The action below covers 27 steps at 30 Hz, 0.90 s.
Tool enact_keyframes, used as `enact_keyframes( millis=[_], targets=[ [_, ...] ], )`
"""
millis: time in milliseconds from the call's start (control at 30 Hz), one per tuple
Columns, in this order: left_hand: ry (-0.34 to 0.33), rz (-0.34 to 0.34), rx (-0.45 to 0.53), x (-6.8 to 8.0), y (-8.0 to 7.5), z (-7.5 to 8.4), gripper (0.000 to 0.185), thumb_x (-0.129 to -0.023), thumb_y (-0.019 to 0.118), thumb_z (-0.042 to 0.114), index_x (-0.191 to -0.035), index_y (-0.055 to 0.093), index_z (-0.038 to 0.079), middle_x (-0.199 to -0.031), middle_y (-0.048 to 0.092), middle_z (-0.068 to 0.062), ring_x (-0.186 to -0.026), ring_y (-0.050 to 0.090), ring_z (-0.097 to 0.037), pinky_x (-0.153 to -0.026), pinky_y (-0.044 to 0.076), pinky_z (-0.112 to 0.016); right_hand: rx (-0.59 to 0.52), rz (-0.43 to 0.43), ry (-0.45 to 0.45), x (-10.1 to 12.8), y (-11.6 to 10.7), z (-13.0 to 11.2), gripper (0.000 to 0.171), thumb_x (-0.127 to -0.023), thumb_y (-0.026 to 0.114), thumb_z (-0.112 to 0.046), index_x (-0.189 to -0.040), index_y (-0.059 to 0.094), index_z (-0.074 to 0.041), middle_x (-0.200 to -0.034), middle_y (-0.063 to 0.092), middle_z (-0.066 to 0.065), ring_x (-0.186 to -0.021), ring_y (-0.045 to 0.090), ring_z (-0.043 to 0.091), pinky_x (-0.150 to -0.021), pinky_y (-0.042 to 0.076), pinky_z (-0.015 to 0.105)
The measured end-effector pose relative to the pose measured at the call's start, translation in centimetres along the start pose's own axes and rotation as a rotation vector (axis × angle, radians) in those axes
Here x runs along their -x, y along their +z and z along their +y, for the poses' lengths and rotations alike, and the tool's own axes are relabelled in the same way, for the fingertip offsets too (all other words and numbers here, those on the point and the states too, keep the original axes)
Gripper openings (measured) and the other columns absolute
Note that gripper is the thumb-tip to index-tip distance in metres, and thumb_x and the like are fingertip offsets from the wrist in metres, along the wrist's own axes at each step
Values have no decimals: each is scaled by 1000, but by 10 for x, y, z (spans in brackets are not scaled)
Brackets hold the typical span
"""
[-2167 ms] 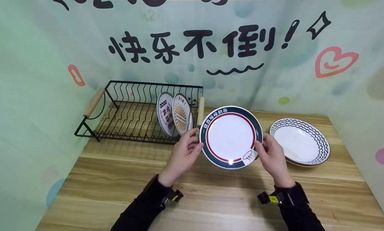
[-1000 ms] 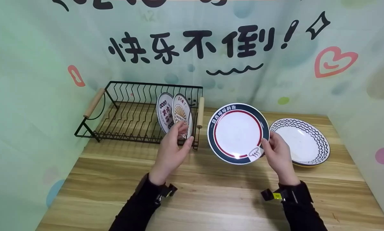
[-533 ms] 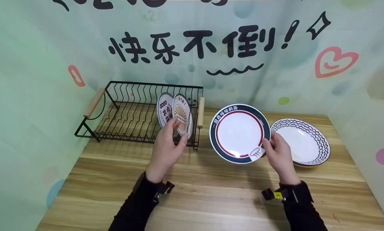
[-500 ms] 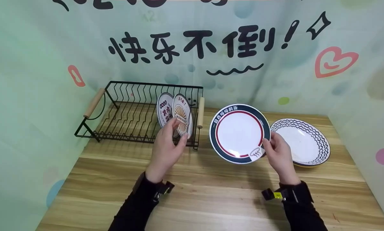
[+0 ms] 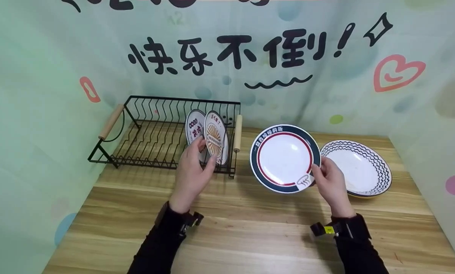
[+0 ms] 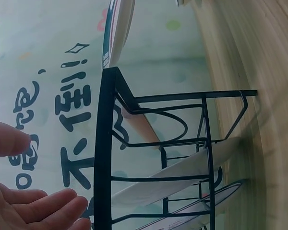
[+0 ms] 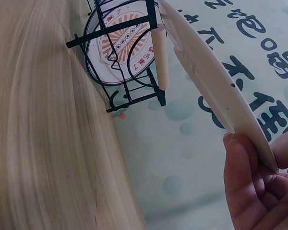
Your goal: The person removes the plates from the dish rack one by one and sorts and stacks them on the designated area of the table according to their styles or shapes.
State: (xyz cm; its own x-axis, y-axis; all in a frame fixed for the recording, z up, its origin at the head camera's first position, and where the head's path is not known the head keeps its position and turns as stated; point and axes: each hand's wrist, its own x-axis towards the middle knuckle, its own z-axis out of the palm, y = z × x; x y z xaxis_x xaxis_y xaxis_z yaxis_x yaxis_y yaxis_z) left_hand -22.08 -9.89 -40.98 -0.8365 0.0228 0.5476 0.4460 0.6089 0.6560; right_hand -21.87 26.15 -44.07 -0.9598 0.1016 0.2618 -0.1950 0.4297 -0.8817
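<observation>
My right hand (image 5: 332, 182) pinches the rim of a round plate (image 5: 284, 158) between thumb and fingers, holding it above the table and tilted toward the head camera. The plate is white with a dark blue-green border and a red ring; its pale underside shows in the right wrist view. My left hand (image 5: 191, 171), fingers loosely bent and thumb apart, hovers before the black wire dish rack (image 5: 143, 166). In the head view it overlaps two plates standing in the rack: one with an orange sunburst (image 5: 214, 129), the other with dark red lettering (image 5: 193, 123).
An oval white bowl (image 5: 355, 171) with a black wavy-line rim stands on the wooden table (image 5: 250, 228), right of the held plate. The rack has wooden handles (image 5: 238, 133) at both ends. A printed cloth backdrop (image 5: 326, 102) encloses the back and sides.
My left hand has let go of the blue-green-rimmed plate and moved left to the front of the rack. My right hand keeps the plate and has shifted slightly right.
</observation>
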Motion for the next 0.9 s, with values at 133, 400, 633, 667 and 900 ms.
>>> enact_keyframes(
  millis=[133, 400, 633, 667, 900],
  targets=[
    [-22, 3, 5, -1, -1, -2, 63, -93, 67, 17, -143, 39, -9, -135, 55, -22, -125, 51, -34, -112, 36, -43, -21, 2, 13, -1, 0, 2, 30, -99, 53, -3, -124, 53, 14, -84, 67, 19, -64, 61, 7, -56, 56, 26],
    [-43, 7, 23, -4, -1, -6, 62, -93, 67, 16, -143, 40, -7, -134, 56, -23, -124, 51, -34, -112, 36, -43, -29, -21, 73, -2, 1, 3, 32, -101, 52, -5, -126, 51, 15, -88, 68, 22, -65, 61, 5, -57, 55, 22],
    [-62, 14, 27, -5, -4, -9, 60, -93, 67, 15, -141, 41, -9, -132, 57, -21, -123, 52, -34, -112, 36, -42, -24, -28, 78, -3, 2, 10, 27, -100, 52, -5, -121, 52, 14, -84, 67, 19, -63, 61, 5, -56, 55, 21],
    [-67, 13, 25, -5, -5, -10, 60, -93, 67, 16, -141, 41, -9, -132, 57, -21, -123, 52, -34, -112, 35, -41, -24, -24, 73, -3, 2, 12, 27, -100, 52, -5, -120, 53, 14, -84, 67, 18, -62, 60, 5, -55, 54, 21],
    [-110, 9, 41, -7, -10, -12, 62, -94, 66, 19, -143, 39, -8, -136, 55, -20, -124, 52, -35, -112, 36, -43, -25, -20, 84, -5, 3, 16, 28, -100, 52, -4, -121, 53, 15, -84, 67, 18, -64, 60, 5, -56, 54, 20]
  ],
)
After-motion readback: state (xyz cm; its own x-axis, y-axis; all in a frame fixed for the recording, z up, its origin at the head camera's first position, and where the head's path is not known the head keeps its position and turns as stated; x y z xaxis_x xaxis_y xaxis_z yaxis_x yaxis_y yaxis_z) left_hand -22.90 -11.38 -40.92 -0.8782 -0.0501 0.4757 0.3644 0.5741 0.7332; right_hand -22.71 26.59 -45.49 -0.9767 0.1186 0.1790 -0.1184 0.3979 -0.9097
